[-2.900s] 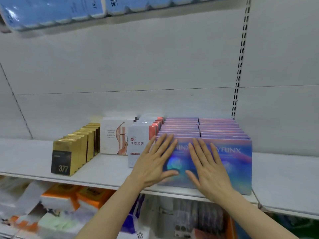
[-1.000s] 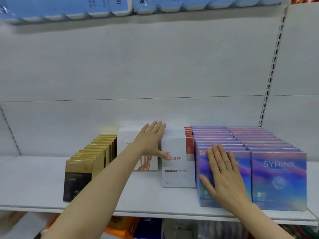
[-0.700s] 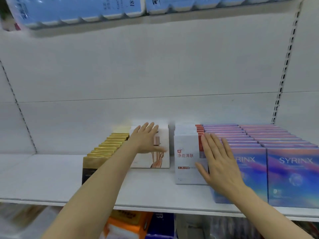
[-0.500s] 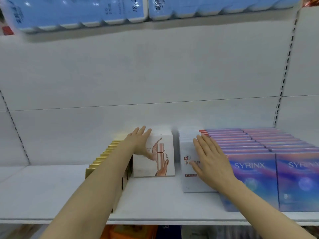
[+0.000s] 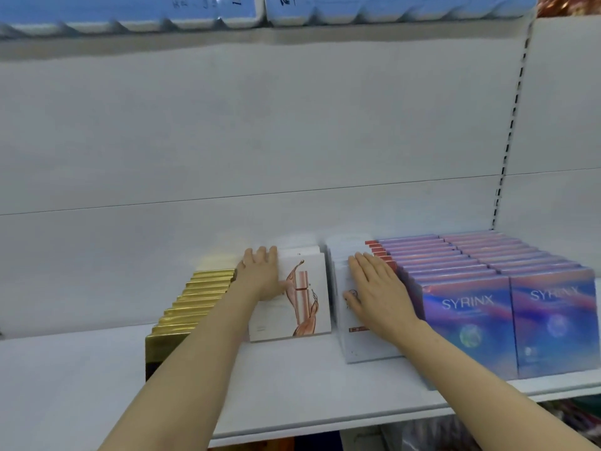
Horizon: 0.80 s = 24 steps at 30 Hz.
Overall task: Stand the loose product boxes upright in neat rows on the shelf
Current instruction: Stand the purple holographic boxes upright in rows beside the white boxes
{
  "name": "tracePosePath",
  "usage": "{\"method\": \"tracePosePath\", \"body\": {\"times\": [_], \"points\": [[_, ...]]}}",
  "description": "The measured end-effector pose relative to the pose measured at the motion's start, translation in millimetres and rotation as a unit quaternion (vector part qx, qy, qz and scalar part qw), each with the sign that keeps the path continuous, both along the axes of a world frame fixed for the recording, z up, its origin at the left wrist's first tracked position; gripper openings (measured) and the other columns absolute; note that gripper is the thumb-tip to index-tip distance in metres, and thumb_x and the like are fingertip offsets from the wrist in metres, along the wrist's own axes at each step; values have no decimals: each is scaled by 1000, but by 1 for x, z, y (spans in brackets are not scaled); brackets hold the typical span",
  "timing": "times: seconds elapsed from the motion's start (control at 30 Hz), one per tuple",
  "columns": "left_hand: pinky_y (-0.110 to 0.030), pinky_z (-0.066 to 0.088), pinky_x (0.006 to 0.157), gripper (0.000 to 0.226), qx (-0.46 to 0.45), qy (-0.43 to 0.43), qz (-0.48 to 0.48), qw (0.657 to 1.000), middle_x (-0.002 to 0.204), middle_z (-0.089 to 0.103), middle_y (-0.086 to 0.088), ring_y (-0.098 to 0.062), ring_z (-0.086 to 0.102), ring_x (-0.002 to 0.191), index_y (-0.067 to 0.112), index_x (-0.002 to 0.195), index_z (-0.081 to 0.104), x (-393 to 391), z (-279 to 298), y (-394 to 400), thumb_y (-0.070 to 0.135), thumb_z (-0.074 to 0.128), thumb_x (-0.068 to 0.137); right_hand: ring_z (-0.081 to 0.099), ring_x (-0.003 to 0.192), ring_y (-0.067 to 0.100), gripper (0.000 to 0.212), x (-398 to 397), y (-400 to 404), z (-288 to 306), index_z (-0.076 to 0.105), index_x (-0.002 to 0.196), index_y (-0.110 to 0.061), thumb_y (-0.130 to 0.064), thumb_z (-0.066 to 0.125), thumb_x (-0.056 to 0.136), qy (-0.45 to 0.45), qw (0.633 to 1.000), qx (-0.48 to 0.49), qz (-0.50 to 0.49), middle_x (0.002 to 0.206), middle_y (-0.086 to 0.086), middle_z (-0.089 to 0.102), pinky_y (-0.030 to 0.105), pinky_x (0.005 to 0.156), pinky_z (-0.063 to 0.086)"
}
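Note:
Several rows of boxes stand upright on the white shelf [image 5: 292,395]. My left hand [image 5: 260,275] lies flat, fingers together, on the front of the white box with a pink bottle picture [image 5: 305,301], fingertips over its top edge. My right hand [image 5: 377,294] presses flat against the front of the white and red box row [image 5: 361,346]. Left of them runs the gold box row [image 5: 198,297], partly behind my left forearm. To the right stand two rows of purple SYRINX boxes [image 5: 468,320].
Blue packs [image 5: 357,8] sit on the shelf above. A slotted upright [image 5: 510,131] runs down the back panel at right. Bare shelf surface extends left of the gold boxes. Goods on the lower shelf show dimly below the shelf edge.
Both hands left the SYRINX boxes and moved left. The left hand went onto the bottle-picture box, the right onto the white and red row. The view shifted left as well.

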<state>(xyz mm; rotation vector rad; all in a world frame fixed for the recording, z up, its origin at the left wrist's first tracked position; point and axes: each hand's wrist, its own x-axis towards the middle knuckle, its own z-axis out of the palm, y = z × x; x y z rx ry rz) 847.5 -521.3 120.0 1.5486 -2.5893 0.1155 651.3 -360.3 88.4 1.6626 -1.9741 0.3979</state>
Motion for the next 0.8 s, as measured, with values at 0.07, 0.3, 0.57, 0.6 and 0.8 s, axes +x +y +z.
{"method": "tracePosePath", "body": {"times": [0.07,0.3,0.57,0.6,0.8], "points": [[-53,14,119,96,-6,7,-3,1000,164,0,-12,-42,-4,149,13,157,-3,-9,-3,5,63,49,92,37,140,29,65,-2,2,2,37,147,-4,-44,33,96,-1,1000,9,5,150,14,40,39,115,23],[-53,12,119,93,-9,10,7,1000,165,-4,-8,-37,-7,151,17,157,-3,-14,-2,7,63,46,93,30,143,26,65,-4,4,3,30,150,-7,-41,47,97,-20,1000,8,17,155,12,34,35,115,11],[-49,-7,122,75,-92,-36,17,995,166,-12,-2,-22,-15,152,25,158,-6,52,25,27,62,22,100,37,139,32,67,6,12,4,41,144,-1,-43,30,93,-2,1000,15,18,150,18,41,40,119,17],[-48,-7,122,72,-95,-32,25,995,166,-12,-1,-21,-14,152,26,158,-5,67,28,30,61,19,100,43,136,34,69,12,13,3,46,140,1,-44,31,91,1,1000,2,27,145,20,46,43,118,22],[-46,-1,122,67,-9,90,104,991,167,-2,-2,-22,-5,153,24,159,3,161,19,27,57,12,102,36,140,32,72,83,26,2,41,143,1,-49,16,99,12,993,-40,107,149,19,41,46,115,19]]}}
